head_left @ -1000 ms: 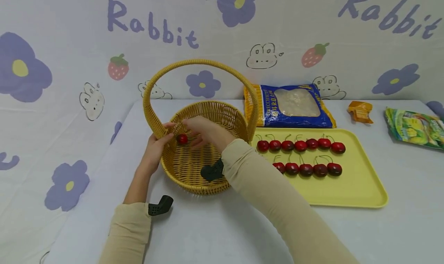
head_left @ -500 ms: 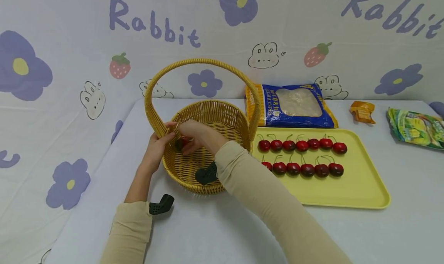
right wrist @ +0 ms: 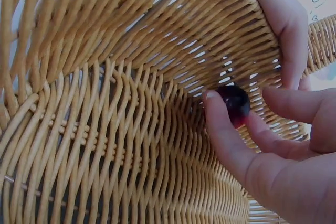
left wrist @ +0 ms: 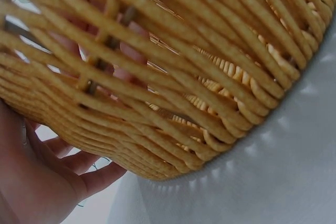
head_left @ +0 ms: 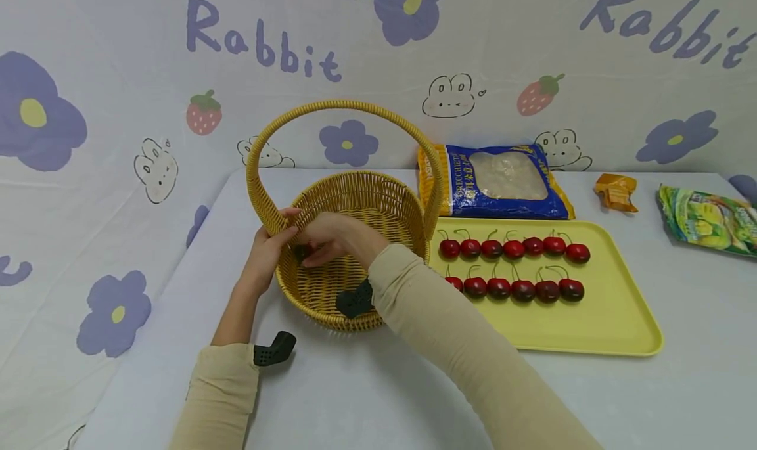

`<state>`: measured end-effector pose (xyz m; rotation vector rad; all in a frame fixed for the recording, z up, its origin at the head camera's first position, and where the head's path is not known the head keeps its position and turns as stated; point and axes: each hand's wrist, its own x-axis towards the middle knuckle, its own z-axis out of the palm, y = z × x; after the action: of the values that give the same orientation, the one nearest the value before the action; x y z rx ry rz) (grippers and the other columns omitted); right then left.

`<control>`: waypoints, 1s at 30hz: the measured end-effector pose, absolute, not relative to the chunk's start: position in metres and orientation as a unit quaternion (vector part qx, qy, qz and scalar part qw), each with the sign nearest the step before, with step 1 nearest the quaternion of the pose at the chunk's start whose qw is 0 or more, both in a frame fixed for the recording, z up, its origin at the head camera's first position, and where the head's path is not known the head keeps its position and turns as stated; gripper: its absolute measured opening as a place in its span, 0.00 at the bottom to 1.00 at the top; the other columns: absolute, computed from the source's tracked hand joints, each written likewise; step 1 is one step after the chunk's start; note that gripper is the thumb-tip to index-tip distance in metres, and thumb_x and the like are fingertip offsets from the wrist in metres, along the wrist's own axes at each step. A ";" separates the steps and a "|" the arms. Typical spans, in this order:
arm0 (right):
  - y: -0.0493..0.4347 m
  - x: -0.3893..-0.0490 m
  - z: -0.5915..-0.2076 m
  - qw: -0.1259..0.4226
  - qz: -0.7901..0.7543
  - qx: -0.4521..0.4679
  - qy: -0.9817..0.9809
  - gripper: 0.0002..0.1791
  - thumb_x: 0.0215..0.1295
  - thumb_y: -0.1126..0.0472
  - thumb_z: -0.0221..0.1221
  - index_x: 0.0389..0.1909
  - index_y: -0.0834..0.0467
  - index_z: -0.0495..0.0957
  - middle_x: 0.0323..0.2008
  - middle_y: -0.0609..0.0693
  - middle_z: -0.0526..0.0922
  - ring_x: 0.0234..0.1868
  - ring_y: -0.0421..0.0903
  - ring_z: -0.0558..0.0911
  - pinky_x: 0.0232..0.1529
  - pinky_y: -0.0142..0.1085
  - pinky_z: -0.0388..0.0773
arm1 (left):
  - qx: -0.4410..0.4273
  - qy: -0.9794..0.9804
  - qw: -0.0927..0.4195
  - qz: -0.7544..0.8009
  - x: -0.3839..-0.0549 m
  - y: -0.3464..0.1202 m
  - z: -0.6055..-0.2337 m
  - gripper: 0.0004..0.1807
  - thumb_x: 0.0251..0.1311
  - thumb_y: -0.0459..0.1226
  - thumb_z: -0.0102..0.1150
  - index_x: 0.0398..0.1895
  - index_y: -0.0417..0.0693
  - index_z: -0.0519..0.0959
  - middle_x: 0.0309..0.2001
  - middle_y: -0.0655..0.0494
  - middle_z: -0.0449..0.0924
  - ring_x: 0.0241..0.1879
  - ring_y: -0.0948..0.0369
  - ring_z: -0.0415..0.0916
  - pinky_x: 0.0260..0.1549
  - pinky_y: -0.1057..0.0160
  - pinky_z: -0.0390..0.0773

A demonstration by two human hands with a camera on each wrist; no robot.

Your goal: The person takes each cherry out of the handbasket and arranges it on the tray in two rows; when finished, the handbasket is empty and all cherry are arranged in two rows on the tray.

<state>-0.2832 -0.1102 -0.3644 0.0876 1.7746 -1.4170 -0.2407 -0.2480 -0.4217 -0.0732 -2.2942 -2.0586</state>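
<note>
A yellow wicker basket (head_left: 361, 187) with a tall arched handle (head_left: 340, 104) stands on the table. My left hand (head_left: 264, 256) grips its left rim at the foot of the handle, thumb on the inner side; the left wrist view shows more of that hand's fingers (left wrist: 79, 174) against the outside weave. Inside the basket, by the left wall, my right hand (head_left: 334, 234) pinches a dark red cherry (right wrist: 238, 104) between thumb and fingers. From the head view most of that cherry is hidden behind the fingers.
Right of the basket lies a yellow tray (head_left: 568, 328) with two rows of stemmed cherries (head_left: 499, 288), partly behind my right sleeve. Behind it are a blue pasta bag (head_left: 503, 180) and a small orange packet (head_left: 616, 192). A green packet (head_left: 710, 220) lies far right.
My right hand has moved left and down inside the basket and closed its fingers on the cherry, which showed bare near the left rim before. The left hand stays on the rim.
</note>
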 end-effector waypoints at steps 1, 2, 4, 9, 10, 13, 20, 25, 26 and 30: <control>-0.110 -0.283 -0.365 0.423 -0.563 0.033 0.709 0.04 0.67 0.68 0.55 0.34 0.66 0.70 0.34 0.58 0.69 0.28 0.51 0.80 0.47 0.39 0.77 | -0.024 -0.744 0.029 -0.667 -0.241 -0.248 -0.422 0.21 0.70 0.32 0.43 0.64 0.35 0.65 0.65 0.45 0.61 0.63 0.55 0.58 0.62 0.55 0.55; -0.110 -0.283 -0.365 0.426 -0.561 0.031 0.709 0.05 0.66 0.68 0.56 0.32 0.65 0.69 0.32 0.57 0.68 0.27 0.50 0.80 0.48 0.39 0.76 | -0.024 -0.744 0.028 -0.667 -0.241 -0.248 -0.422 0.21 0.70 0.33 0.43 0.64 0.35 0.64 0.65 0.45 0.61 0.63 0.55 0.58 0.62 0.56 0.55; -0.110 -0.282 -0.365 0.428 -0.556 0.028 0.712 0.07 0.65 0.68 0.57 0.30 0.63 0.68 0.30 0.56 0.68 0.25 0.47 0.79 0.48 0.37 0.76 | -0.026 -0.743 0.027 -0.668 -0.241 -0.248 -0.422 0.21 0.70 0.33 0.43 0.65 0.35 0.64 0.65 0.45 0.61 0.63 0.55 0.59 0.62 0.55 0.56; -0.106 -0.281 -0.364 0.438 -0.570 0.009 0.695 0.03 0.66 0.69 0.57 0.35 0.65 0.73 0.30 0.56 0.69 0.25 0.46 0.77 0.48 0.36 0.76 | -0.027 -0.743 0.030 -0.668 -0.241 -0.248 -0.422 0.21 0.70 0.33 0.43 0.64 0.36 0.65 0.64 0.45 0.63 0.62 0.54 0.61 0.61 0.55 0.57; -0.104 -0.281 -0.364 0.439 -0.576 0.003 0.689 0.03 0.66 0.69 0.56 0.37 0.65 0.74 0.30 0.56 0.70 0.25 0.46 0.77 0.46 0.36 0.77 | -0.027 -0.743 0.031 -0.668 -0.241 -0.247 -0.422 0.21 0.70 0.33 0.44 0.64 0.36 0.65 0.64 0.44 0.63 0.61 0.54 0.61 0.60 0.55 0.58; -0.096 -0.284 -0.363 0.439 -0.593 -0.011 0.675 0.05 0.66 0.69 0.55 0.41 0.66 0.75 0.31 0.57 0.72 0.27 0.47 0.77 0.44 0.36 0.77 | -0.027 -0.743 0.033 -0.668 -0.242 -0.247 -0.422 0.20 0.70 0.33 0.44 0.64 0.36 0.66 0.64 0.45 0.63 0.61 0.54 0.62 0.60 0.55 0.58; -0.071 -0.292 -0.354 0.440 -0.585 -0.052 0.679 0.18 0.69 0.62 0.56 0.56 0.65 0.72 0.37 0.57 0.76 0.35 0.47 0.78 0.44 0.35 0.76 | -0.027 -0.745 0.030 -0.666 -0.242 -0.247 -0.422 0.20 0.71 0.33 0.43 0.64 0.36 0.65 0.65 0.45 0.62 0.64 0.54 0.58 0.63 0.55 0.54; -0.052 -0.289 -0.345 0.443 -0.567 -0.086 0.689 0.19 0.69 0.61 0.56 0.58 0.64 0.70 0.44 0.61 0.77 0.41 0.51 0.80 0.52 0.42 0.73 | -0.020 -0.743 0.031 -0.668 -0.242 -0.247 -0.423 0.20 0.70 0.33 0.43 0.64 0.36 0.65 0.65 0.45 0.62 0.65 0.54 0.57 0.63 0.54 0.53; -0.048 -0.288 -0.343 0.442 -0.568 -0.092 0.688 0.20 0.70 0.62 0.55 0.59 0.64 0.69 0.46 0.62 0.76 0.44 0.53 0.80 0.55 0.44 0.71 | -0.018 -0.743 0.032 -0.669 -0.241 -0.247 -0.423 0.20 0.70 0.32 0.43 0.64 0.36 0.65 0.65 0.45 0.62 0.65 0.54 0.57 0.63 0.54 0.53; -0.033 -0.281 -0.337 0.440 -0.591 -0.109 0.668 0.20 0.71 0.66 0.51 0.61 0.65 0.66 0.50 0.62 0.73 0.50 0.59 0.78 0.58 0.48 0.68 | -0.014 -0.742 0.034 -0.669 -0.241 -0.248 -0.424 0.20 0.70 0.32 0.44 0.64 0.36 0.66 0.65 0.46 0.62 0.65 0.54 0.57 0.64 0.55 0.53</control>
<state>-0.2813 -0.0328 -0.3365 -0.2720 1.6585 -1.4673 -0.2412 -0.2480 -0.4243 -0.0443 -2.2817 -2.0587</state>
